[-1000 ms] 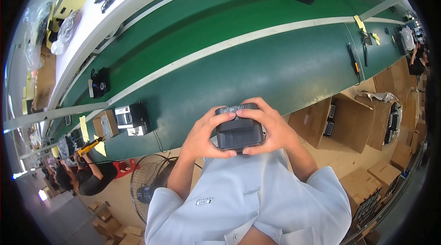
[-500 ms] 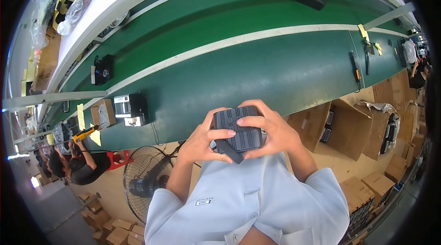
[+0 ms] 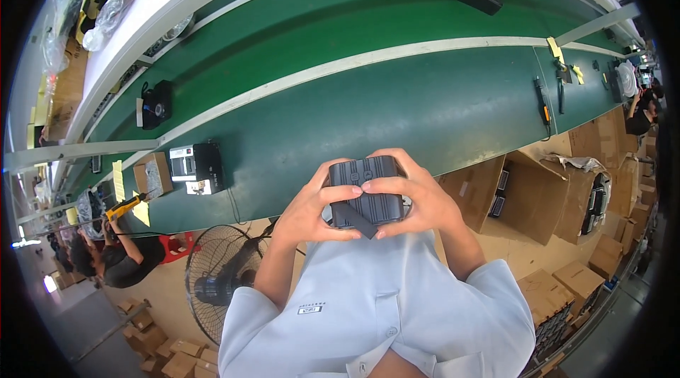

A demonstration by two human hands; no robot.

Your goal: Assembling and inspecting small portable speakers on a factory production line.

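Between both hands, in front of my light-blue shirt, is a black box-shaped device (image 3: 386, 209) with a ribbed face and two round marks near its far edge. My left hand (image 3: 304, 211) grips its left side, fingers round the edge and thumb lying across the face. On the right side my right hand (image 3: 428, 202) is wrapped round it in the same way. The two thumb tips meet near the middle of the face. A short black flap or strap (image 3: 356, 221) slants across the near side of the device, between the hands. Its underside is hidden.
A green workbench (image 3: 312, 137) runs beyond my hands, with a boxed black device (image 3: 195, 169) at left and an orange-black screwdriver (image 3: 543, 109) at right. Behind is a green belt (image 3: 333, 20). A fan (image 3: 219, 282) stands lower left; open cartons (image 3: 528, 197) are at right.
My right thumb has slid nearer and leftward over the face of the device, and the left thumb slightly farther up, so their tips now meet. Both hands keep their hold.
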